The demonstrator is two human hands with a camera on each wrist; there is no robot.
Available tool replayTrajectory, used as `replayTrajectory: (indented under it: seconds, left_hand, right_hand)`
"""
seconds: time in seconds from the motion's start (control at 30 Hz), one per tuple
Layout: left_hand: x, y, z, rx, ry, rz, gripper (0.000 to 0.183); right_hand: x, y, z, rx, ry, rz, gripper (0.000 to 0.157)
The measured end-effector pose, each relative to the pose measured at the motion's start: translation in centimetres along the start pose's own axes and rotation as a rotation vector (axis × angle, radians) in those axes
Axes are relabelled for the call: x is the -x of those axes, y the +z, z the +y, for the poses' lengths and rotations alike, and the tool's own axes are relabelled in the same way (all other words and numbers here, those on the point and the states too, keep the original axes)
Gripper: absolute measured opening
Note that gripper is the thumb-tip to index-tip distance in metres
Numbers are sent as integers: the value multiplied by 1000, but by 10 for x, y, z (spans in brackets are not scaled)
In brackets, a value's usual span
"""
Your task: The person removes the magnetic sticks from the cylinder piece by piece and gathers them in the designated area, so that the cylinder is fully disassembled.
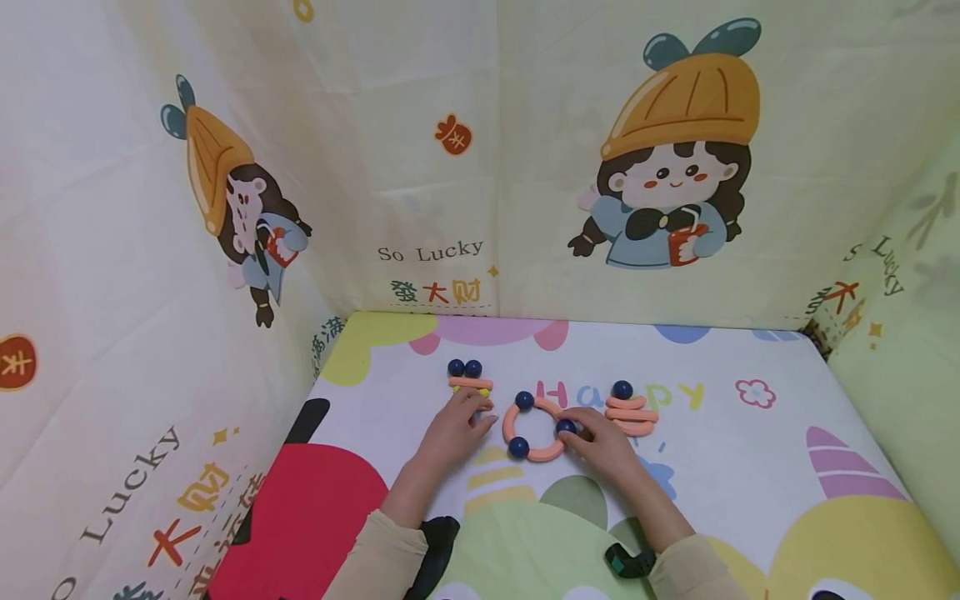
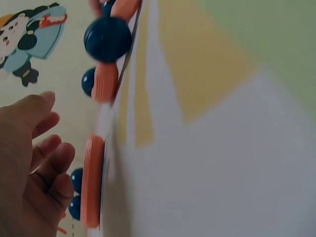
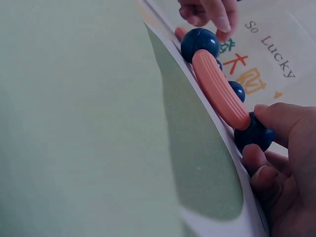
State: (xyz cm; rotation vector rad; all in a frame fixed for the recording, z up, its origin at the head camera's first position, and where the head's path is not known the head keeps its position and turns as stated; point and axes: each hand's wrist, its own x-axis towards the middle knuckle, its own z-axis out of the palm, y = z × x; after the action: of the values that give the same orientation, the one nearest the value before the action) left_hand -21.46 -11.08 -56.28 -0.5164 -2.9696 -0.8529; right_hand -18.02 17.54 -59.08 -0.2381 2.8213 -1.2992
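A ring of three curved orange rods (image 1: 546,455) and three dark blue balls lies mid-table. My right hand (image 1: 602,444) pinches the ring's right ball (image 3: 255,133) between thumb and fingers. The ring's back ball (image 1: 524,400) and front ball (image 1: 518,447) sit between rod ends. Left of the ring, my left hand (image 1: 455,429) hovers by an orange rod (image 1: 471,383), its fingers loosely bent with nothing seen between them. Two blue balls (image 1: 464,367) sit behind that rod. A yellow piece (image 1: 484,392) shows partly past the left fingers, which hide the rest.
To the right of the ring lie a blue ball (image 1: 622,389), curved orange rods (image 1: 635,428) and a straight orange rod (image 1: 632,415), grouped closely. A printed cloth covers the table (image 1: 720,467). Patterned curtains (image 1: 540,192) enclose its back and sides.
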Motion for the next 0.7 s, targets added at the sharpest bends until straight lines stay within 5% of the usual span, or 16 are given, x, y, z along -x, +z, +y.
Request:
replayTrajectory:
  seconds: [0.4,0.7]
  left_hand:
    - [16,21,18,57,183,-181,44]
    - [20,33,19,-112,366,-162,35]
  right_hand:
    - [2,1,0,-15,-13,14,35]
    - [2,1,1,-22,-25,19,34]
